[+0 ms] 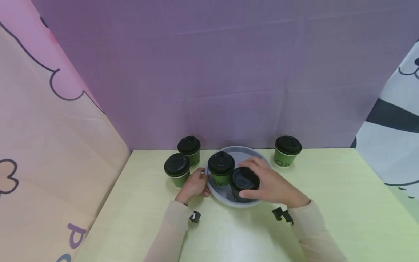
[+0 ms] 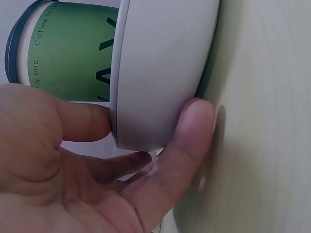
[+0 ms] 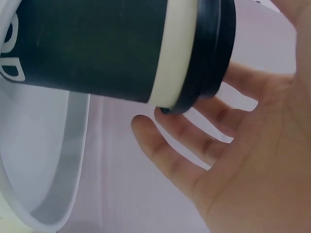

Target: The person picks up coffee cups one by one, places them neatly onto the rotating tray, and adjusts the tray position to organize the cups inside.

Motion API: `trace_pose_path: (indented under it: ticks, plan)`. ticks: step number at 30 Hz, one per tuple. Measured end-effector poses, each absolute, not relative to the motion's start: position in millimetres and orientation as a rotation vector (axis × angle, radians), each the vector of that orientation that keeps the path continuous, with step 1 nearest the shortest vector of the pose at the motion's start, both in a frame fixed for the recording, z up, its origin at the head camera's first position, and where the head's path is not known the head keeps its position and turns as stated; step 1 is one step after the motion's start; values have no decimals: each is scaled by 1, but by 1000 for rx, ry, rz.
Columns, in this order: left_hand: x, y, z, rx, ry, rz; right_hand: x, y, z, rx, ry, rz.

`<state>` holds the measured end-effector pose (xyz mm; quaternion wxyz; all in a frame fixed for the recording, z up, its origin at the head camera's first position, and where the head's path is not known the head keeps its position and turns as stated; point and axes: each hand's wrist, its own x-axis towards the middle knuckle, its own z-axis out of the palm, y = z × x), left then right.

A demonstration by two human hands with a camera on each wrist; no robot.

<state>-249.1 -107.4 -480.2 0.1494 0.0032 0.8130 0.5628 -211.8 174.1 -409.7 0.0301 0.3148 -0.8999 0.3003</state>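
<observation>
A round grey tray (image 1: 240, 155) sits on the table with two lidded paper cups in it. My left hand (image 1: 195, 185) grips its left rim; in the left wrist view fingers lie against the pale outer wall (image 2: 158, 73). Next to that hand, inside the tray, stands a green cup (image 1: 221, 178) with a black lid. My right hand (image 1: 275, 187) holds a dark cup (image 1: 243, 178) by its black lid, thumb on the near side and fingers on the far side. In the right wrist view this dark cup (image 3: 97, 48) shows a cream band, and some fingers are off it.
Two more green cups with black lids, one nearer (image 1: 178, 173) and one behind it (image 1: 191, 149), stand left of the tray. Another green cup (image 1: 286, 151) stands at the back right. A purple cloth wall (image 1: 209, 91) rises behind the table (image 1: 137, 218).
</observation>
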Motion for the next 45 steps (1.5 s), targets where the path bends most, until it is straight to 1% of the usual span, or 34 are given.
trace_pose_path:
  ticks: [8,13,17,25,28,38,45]
  plan:
    - [-247,-108,-478,30,2368,1563,-220,192,-407,828,-2699,1036]
    - [-243,-111,-473,72,2376,1493,-228,208,-408,753,-2600,971]
    - [-241,-116,-468,105,2382,1406,-235,221,-412,630,-2575,908]
    - [-239,-119,-463,177,2337,1316,-247,242,-426,336,-2473,941]
    - [-239,-119,-462,188,2318,1310,-251,246,-433,269,-2440,935]
    - [-239,-120,-463,162,2271,1340,-258,256,-450,154,-2536,868]
    - [-241,-120,-466,106,2263,1375,-260,258,-453,135,-2566,793]
